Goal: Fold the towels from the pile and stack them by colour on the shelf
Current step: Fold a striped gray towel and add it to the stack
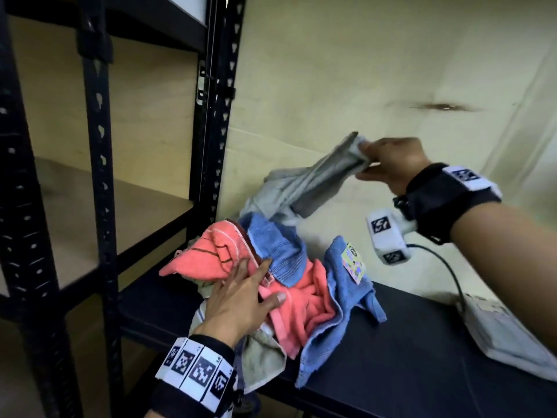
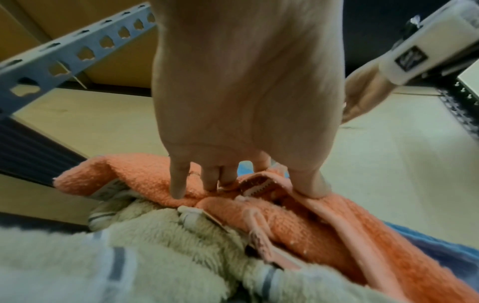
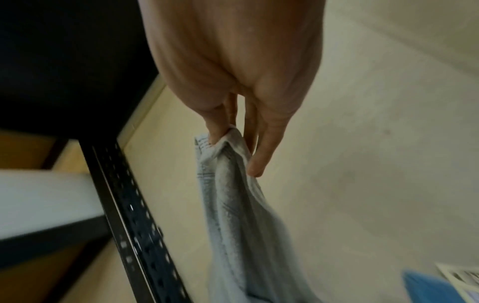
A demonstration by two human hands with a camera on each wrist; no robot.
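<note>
Nearest, the left hand (image 1: 238,300) lies flat with fingers spread on the coral towel (image 1: 208,260) in the pile on the dark table (image 1: 407,342); farther right, the right hand (image 1: 391,164) pinches a grey towel (image 1: 316,182) corner, lifted above the pile, right of the shelf (image 1: 99,212)

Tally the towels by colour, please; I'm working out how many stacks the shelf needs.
grey towel, held up by the right hand: 1
coral towel: at least 1
blue towel: at least 1
cream towel: at least 1
Total: at least 4; the bunched pile hides exact counts.
</note>
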